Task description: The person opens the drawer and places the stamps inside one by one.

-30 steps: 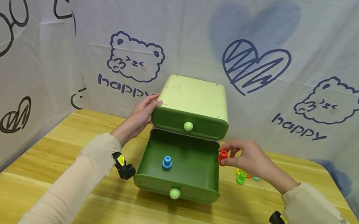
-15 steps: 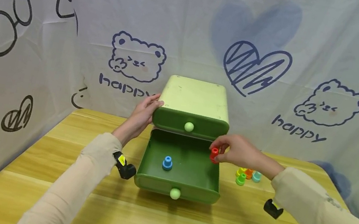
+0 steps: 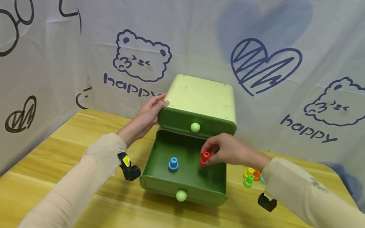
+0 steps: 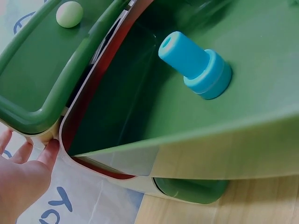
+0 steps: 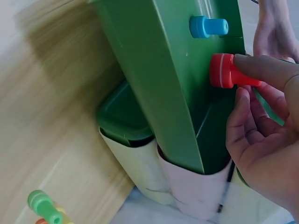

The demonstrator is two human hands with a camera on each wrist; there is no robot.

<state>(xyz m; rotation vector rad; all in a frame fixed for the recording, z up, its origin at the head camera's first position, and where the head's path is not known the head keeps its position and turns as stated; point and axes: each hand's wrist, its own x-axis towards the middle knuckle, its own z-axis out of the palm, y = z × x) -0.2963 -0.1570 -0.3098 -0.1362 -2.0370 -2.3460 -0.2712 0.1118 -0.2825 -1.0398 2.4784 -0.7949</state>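
Note:
My right hand [image 3: 225, 148] pinches a red stepped peg [image 3: 204, 159] between thumb and fingers, above the floor of a pulled-out green drawer [image 3: 189, 178]. Inside the drawer, a blue stepped peg [image 3: 173, 165] stands upright to the left of the red one; the left wrist view shows this blue peg [image 4: 198, 67] close up. My left hand [image 3: 147, 114] rests against the left side of the small cabinet [image 3: 204, 95], near its top front corner. Its fingers [image 4: 49, 151] touch the cabinet wall and look fairly straight.
Several pegs, green [image 3: 248, 180], yellow [image 3: 248, 172], orange and light blue, stand on the wooden table [image 3: 106, 214] right of the cabinet. A closed upper drawer [image 3: 181, 121] with a round knob sits above the pulled-out one. A printed cloth [image 3: 206, 20] hangs behind.
My right hand has carried the red peg leftward from the drawer's right edge to over its inside. My left hand has stayed at the cabinet's side.

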